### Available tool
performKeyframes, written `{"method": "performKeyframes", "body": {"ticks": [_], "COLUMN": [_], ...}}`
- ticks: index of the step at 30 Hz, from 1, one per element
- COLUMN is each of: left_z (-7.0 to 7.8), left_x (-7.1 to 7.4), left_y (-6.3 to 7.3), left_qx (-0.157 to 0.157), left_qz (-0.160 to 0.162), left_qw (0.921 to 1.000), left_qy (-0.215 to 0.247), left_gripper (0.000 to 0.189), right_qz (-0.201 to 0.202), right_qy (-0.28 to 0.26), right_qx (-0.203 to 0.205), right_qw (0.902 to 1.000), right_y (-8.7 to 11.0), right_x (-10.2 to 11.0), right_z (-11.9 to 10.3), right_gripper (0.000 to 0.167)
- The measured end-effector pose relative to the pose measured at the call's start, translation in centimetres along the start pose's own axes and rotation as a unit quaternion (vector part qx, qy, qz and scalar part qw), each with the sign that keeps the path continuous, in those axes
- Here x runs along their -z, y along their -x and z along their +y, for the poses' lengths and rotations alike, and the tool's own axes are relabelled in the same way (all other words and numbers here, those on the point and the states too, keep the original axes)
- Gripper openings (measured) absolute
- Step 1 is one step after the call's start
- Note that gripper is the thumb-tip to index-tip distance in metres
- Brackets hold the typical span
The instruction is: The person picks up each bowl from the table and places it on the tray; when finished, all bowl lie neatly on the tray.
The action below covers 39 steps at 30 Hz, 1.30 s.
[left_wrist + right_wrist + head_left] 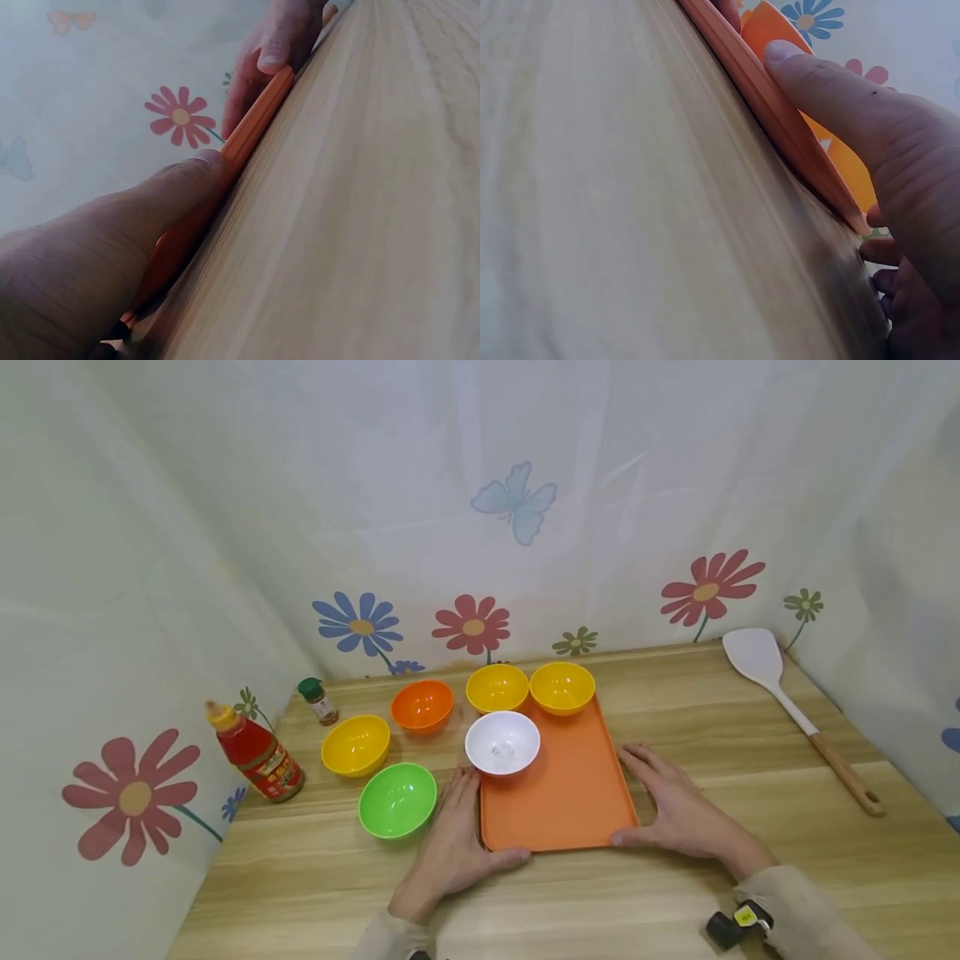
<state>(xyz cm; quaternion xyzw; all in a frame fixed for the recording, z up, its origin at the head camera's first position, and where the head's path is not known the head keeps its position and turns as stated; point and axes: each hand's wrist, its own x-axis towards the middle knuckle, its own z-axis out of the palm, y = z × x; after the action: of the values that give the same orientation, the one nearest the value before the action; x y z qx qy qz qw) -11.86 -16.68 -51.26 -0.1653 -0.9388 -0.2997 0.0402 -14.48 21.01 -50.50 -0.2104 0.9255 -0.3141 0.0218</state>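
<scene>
An orange rectangular tray [566, 793] lies flat on the wooden table. My left hand [453, 852] lies along its left side, fingers fairly straight, with the thumb at the front edge. At the opposite side my right hand [678, 810] has its fingers spread beside the tray and its thumb [817, 79] touching the front right corner. A white bowl [502, 743] stands on the tray's left part, near my left fingertips. Two yellow bowls, one left [497, 688] and one right [562, 687], sit side by side at the tray's back end. Left of my left hand is a green bowl [397, 802].
Further left stand another yellow bowl [356, 746], an orange bowl [422, 707], a small green-capped jar [318, 701] and a red sauce bottle [258, 756]. A white spatula [802, 714] with a wooden handle lies at the right. A flower-printed curtain [585, 527] borders the table.
</scene>
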Motion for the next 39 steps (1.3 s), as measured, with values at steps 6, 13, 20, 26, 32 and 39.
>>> {"method": "performKeyframes", "body": {"ticks": [6, 13, 20, 26, 32, 39], "left_z": [0.2, 0.3, 1.2, 2.1, 2.2, 1.2], "left_x": [0.0, 0.3, 0.7, 1.9, 3.5, 5.6], "left_y": [-0.2, -0.3, -0.1, -0.2, -0.3, 0.3], "left_qx": [0.008, 0.039, 0.027, 0.002, -0.066, -0.074], "left_qz": [0.007, 0.035, 0.09, 0.12, 0.162, 0.225], "left_qw": [0.9997, 0.9949, 0.9893, 0.9872, 0.9767, 0.9678], "left_qy": [0.022, 0.086, 0.111, 0.105, 0.124, 0.085], "left_gripper": [0.147, 0.154, 0.15, 0.139, 0.126, 0.124], "right_qz": [-0.005, -0.014, -0.015, -0.007, -0.007, -0.017], "right_qy": [0.001, 0.004, -0.003, -0.003, -0.006, -0.008], "right_qx": [0.004, 0.005, 0.01, 0.012, 0.009, -0.004], "right_qw": [1.0, 0.9999, 0.9998, 0.9999, 0.9999, 0.9998], "right_y": [0.2, 0.2, 0.2, 0.3, 0.2, 0.3], "right_x": [0.2, 0.4, 0.3, 0.0, -0.1, 0.1], "right_z": [0.0, -0.3, -0.2, 0.0, 0.0, -0.1], "right_gripper": [0.133, 0.136, 0.138, 0.139, 0.139, 0.139]}}
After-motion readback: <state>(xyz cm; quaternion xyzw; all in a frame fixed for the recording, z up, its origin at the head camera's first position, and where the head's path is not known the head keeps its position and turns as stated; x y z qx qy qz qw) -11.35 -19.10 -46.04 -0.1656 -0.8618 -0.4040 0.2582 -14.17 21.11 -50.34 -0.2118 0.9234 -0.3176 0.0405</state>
